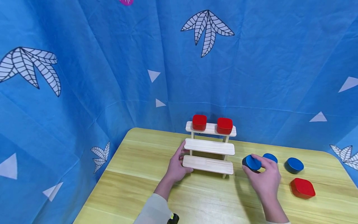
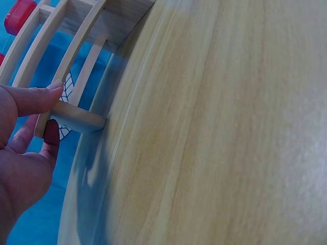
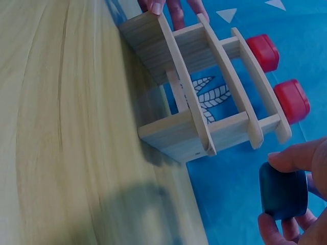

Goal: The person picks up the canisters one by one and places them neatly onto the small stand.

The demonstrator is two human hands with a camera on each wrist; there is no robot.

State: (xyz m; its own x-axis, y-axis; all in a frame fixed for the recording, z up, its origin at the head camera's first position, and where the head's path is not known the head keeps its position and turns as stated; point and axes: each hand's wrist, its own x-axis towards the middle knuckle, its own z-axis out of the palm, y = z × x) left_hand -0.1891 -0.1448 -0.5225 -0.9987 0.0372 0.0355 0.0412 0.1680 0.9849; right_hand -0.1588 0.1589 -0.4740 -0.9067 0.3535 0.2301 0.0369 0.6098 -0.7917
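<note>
Left hand (image 1: 176, 168) pinches wooden rack (image 1: 209, 146) at its 8 o'clock; right hand (image 1: 267, 178) pinches blue container (image 1: 253, 162), apart from rack, toward its 4 o'clock. Two red containers (image 1: 199, 122) up top, 12 o'clock.

Dark container (image 3: 283, 193) in right hand (image 3: 318, 168)

Soft shadows, pale glare on tabletop (image 2: 286, 148)

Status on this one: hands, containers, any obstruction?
Left hand holding wooden shelf by its left end. Right hand pinching blue container beside shelf. Two red containers on top tier. Nothing visible between blue container and shelf.
</note>
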